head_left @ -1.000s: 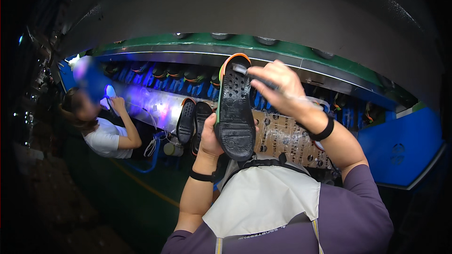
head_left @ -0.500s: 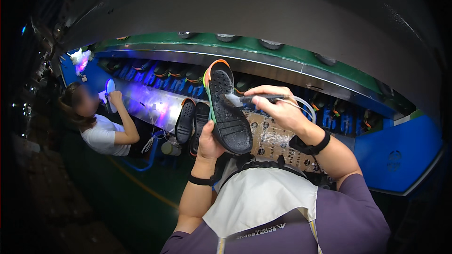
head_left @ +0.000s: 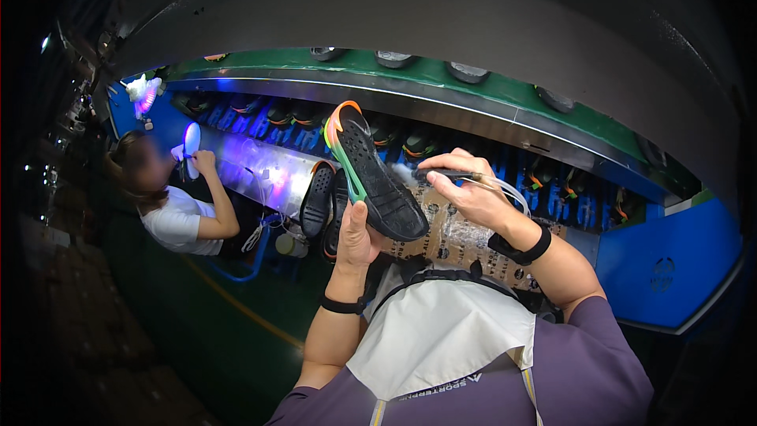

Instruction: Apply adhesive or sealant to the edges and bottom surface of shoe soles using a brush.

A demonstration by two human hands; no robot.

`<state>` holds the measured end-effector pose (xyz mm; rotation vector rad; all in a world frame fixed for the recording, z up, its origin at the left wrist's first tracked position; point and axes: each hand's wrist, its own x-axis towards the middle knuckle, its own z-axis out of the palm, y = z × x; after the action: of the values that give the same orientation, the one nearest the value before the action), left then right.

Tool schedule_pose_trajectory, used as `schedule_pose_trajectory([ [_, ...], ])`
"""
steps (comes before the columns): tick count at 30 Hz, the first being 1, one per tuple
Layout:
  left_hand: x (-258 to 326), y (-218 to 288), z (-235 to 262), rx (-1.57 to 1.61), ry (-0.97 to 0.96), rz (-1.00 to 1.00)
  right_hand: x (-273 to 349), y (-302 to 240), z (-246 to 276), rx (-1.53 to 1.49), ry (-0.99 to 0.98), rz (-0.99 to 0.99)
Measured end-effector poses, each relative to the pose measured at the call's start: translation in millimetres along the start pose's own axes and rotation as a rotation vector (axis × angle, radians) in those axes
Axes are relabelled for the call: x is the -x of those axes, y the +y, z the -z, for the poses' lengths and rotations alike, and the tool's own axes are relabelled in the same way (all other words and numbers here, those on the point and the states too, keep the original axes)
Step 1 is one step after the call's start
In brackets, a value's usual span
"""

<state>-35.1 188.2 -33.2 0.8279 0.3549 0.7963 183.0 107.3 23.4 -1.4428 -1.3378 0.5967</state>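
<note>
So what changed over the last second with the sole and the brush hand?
The black studded shoe sole with the orange-green rim tilted from nearly upright to slanting, toe up-left. The right hand dropped from the toe end to beside the heel, its thin tool pointing at the sole. The left hand still grips the sole from below; two dark soles stay put behind.

Both hands raised before chest; left hand [head_left: 356, 230] gripping from below, right hand [head_left: 467, 191] pinching, wrist bent
</note>
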Motion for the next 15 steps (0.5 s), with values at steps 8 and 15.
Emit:
schedule_pose_trajectory([
  [8,0,3,8,-0.063,0.046,-0.043,7,2,0,-0.031,-0.112,-0.077],
  [15,2,3,15,-0.090,0.071,-0.127,10,11,-5,0.076,-0.013,0.045],
])
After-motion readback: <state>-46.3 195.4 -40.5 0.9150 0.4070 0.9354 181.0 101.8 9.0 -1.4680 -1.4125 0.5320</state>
